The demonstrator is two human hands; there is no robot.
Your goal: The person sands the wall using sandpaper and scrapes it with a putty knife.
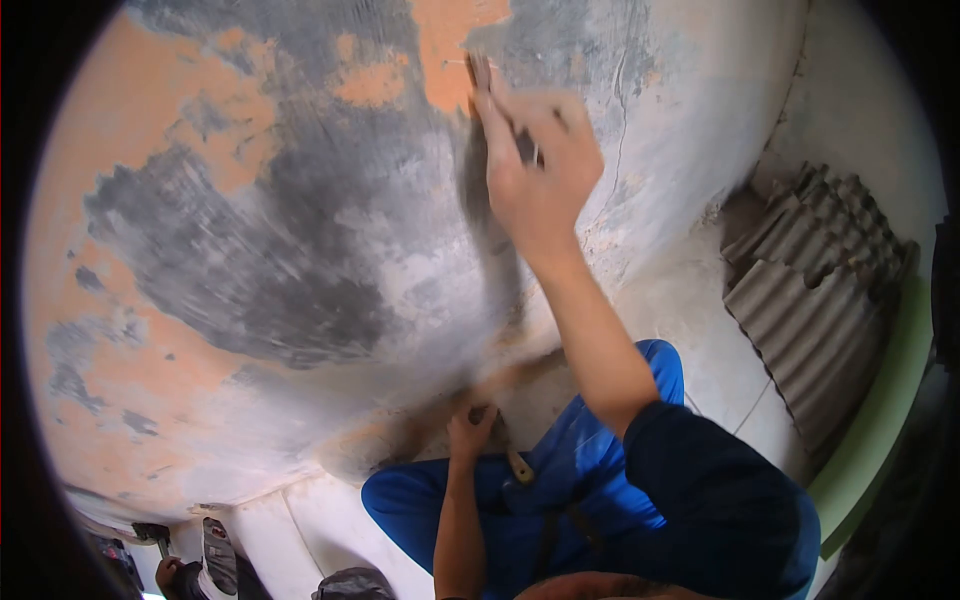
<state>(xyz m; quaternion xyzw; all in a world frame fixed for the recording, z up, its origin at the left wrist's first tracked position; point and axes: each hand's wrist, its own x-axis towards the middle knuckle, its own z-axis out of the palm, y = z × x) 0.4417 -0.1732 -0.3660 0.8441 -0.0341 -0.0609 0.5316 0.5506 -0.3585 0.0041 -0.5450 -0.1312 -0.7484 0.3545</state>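
Note:
My right hand (545, 165) is raised to the wall (420, 240), its fingers closed round a small flat tool (480, 72). The tool's tip meets an orange patch (440, 50); blur hides whether it is a blade or bristles. Down by my lap, my left hand (468, 432) is closed, with a dark spot between its fingers that I cannot make out. Beside it, across my blue trousers (590, 445), lies a tool with a pale wooden handle (520, 468); its other end is hard to see. Grey smears and peeling orange areas cover the wall.
Corrugated grey sheets (815, 300) are stacked at the right, beside a curved green edge (870, 430). A thin crack (620, 90) runs down the wall. At the lower left, another person's hand (168, 573) is near a dark tool (152, 533). Pale tiles (325, 510) form the floor.

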